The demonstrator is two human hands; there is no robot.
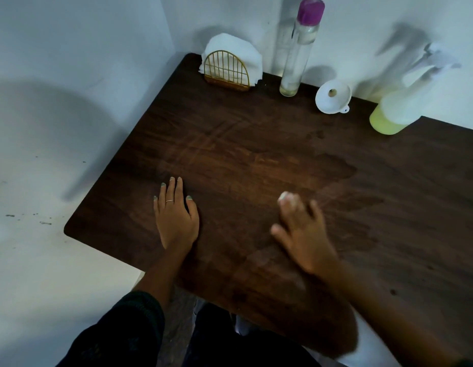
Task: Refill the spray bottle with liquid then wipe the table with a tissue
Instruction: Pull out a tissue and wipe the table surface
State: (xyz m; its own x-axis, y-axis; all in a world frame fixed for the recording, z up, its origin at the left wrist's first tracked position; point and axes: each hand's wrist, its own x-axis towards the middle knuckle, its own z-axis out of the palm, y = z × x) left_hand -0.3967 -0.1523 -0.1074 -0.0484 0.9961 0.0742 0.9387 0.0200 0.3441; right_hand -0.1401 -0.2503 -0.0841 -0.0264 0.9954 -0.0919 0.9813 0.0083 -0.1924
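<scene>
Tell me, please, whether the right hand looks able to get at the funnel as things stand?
Probably yes: the right hand is empty, and only bare table lies between it and the funnel.

No readable text, label, brand or number anywhere: none on the clear bottle [296, 54], the spray bottle [399, 107], the funnel [333, 98] or the tissue holder [227, 71].

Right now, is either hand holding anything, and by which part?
Nothing is held. The left hand lies flat on the table; the blurred right hand shows spread, empty fingers.
</scene>
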